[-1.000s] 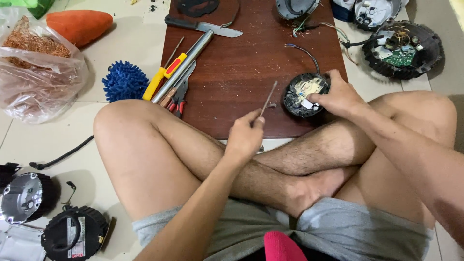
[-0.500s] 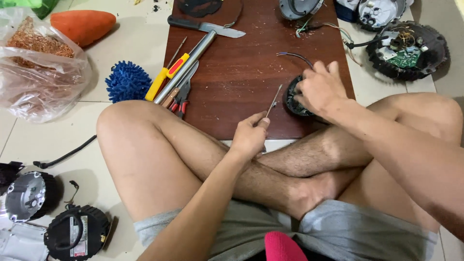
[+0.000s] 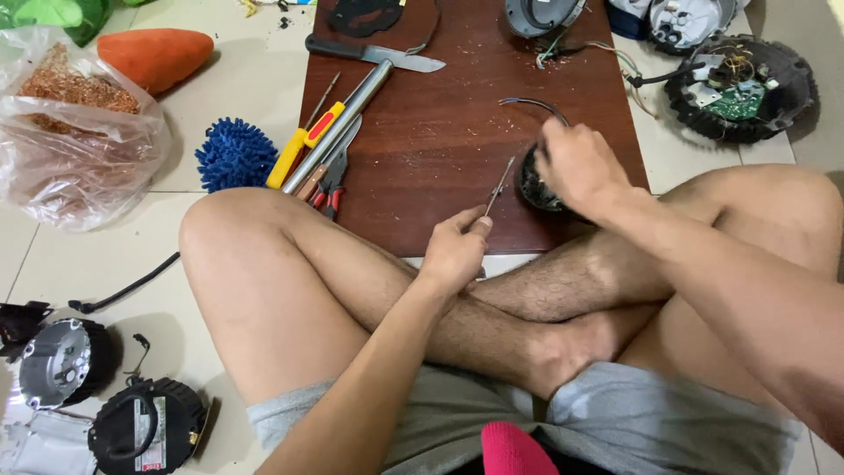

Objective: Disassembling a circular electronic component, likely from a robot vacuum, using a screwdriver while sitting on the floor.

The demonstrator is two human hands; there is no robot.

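While the right hand [image 3: 576, 167] clamps its fingers over a round black motor part [image 3: 538, 186] to steady it, the left hand [image 3: 453, 251] pinches a thin screwdriver [image 3: 501, 186] angled toward it.

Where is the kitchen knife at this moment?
In the head view, the kitchen knife lies at the far left edge of the wooden board, just beyond the metal tube.
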